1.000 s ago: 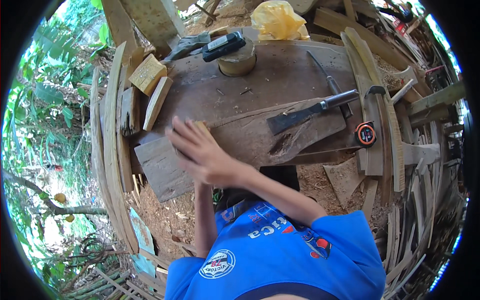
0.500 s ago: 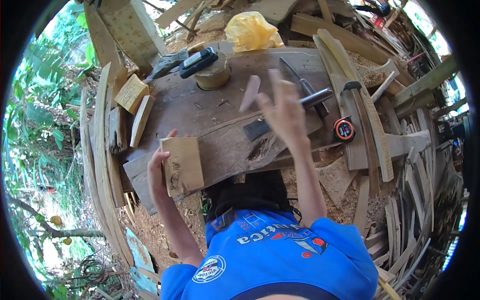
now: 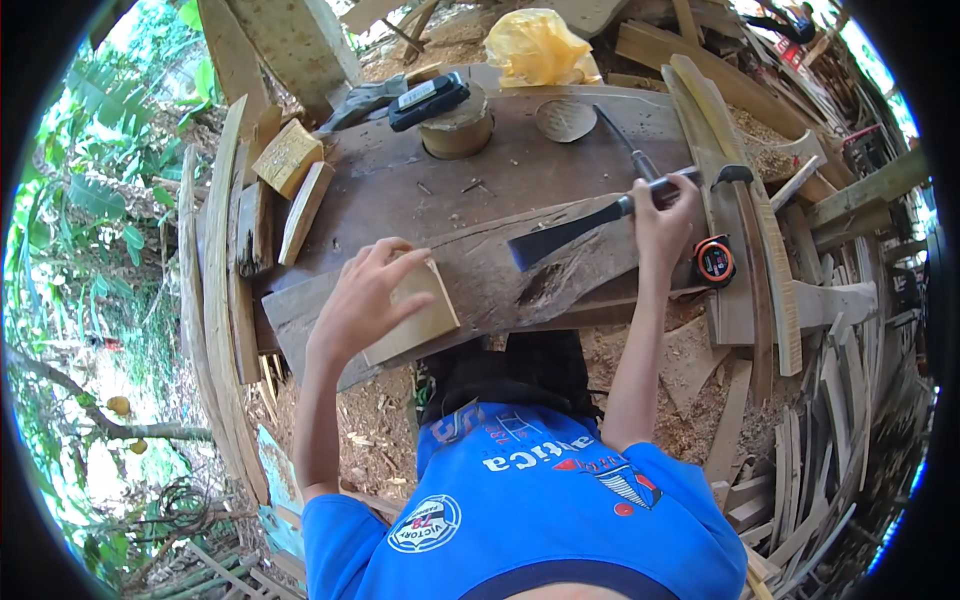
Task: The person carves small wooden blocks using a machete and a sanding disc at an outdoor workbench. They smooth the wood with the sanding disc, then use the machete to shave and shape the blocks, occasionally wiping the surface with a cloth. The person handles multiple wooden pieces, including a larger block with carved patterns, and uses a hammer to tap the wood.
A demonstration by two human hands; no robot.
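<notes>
My left hand rests on a flat wooden block, its fingers spread over the upper face. The block lies on a rough plank at the table's near edge. In my right hand is a wide-bladed chisel, gripped by its handle. The dark blade points left and down, just over the plank. Beyond that hand lies a slim tool with a long dark shaft. An oval, thin piece of wood sits at the far side of the table.
A tape measure lies right of my right hand, near long wooden strips. A dark device sits on a round wooden block at the back. Wood offcuts line the left edge; a yellow plastic bag lies beyond.
My right hand has closed on the chisel and lifted it. My left hand has gone from holding the block upright to lying over it. The oval piece now shows farther back.
</notes>
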